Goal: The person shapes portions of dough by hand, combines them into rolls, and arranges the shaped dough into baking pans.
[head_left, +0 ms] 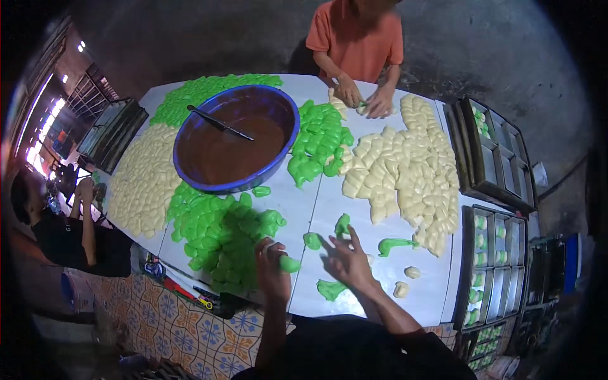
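Observation:
My left hand (272, 269) is curled at the table's near edge, with a piece of green dough (290, 264) sticking out by its thumb side. To its right my right hand (349, 263) is held over the white tabletop (329, 212), fingers spread. A small green dough piece (342, 224) lies just beyond those fingertips; whether they touch it I cannot tell. Another green lump (312, 240) sits between the hands. A flattened green piece (331, 290) lies beneath my right wrist, a long green strip (396, 245) to its right, and two cream dough balls (406, 282) nearby.
A blue basin (183, 166) of brown filling with a knife (218, 122) stands among green dough (221, 237) and cream dough pieces (402, 171). Divided metal trays (497, 266) line the right side. A person in orange (358, 35) works opposite; another (76, 237) is at left.

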{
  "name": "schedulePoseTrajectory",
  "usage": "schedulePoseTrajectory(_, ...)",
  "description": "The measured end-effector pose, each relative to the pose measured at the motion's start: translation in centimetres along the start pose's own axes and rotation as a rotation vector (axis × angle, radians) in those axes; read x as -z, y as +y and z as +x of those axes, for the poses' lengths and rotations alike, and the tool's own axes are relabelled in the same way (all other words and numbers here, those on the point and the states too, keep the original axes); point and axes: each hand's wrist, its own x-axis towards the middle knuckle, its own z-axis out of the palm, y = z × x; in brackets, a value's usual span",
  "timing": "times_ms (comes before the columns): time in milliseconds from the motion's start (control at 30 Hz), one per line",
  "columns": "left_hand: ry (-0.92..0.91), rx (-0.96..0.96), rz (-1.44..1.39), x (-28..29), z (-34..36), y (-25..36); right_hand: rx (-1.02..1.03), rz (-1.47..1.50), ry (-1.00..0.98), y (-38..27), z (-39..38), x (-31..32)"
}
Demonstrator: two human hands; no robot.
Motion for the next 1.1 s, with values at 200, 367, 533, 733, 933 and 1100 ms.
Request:
schedulePoseTrajectory(200, -0.132, 0.4, -0.557, -4.5, -3.1, 1.9, 0.227, 0.222, 0.019, -3.2, -1.7, -1.0)
schedulePoseTrajectory(367, -0.152, -0.233, 0.789, -5.9, -3.9, 3.0, 0.045, 0.512, 0.23, -3.7, -1.8, 1.4)
schedulePoseTrajectory(533, -0.253, 0.001, 0.44, -7.0, -5.1, 0.1, -0.004, 0.449, 0.178, -5.4, -2.5, 2.4)
schedulePoseTrajectory(733, -0.155, 0.303, 0.174, -6.6, -5.0, -1.4, 0.211, 0.327, 0.158, -3.8, -0.1, 2.4)
schedulePoseTrajectory(933, -0.411, 0.856, -0.826, -7.0, -2.1, 0.1, 0.131, 0.853, -0.11, -2.2, 1.6, 1.6)
schedulePoseTrajectory(1100, -0.656, 0.507, -0.211, -6.0, 15.4, 0.6, 0.022, 0.926, -0.158, 2.3, 3.1, 2.0)
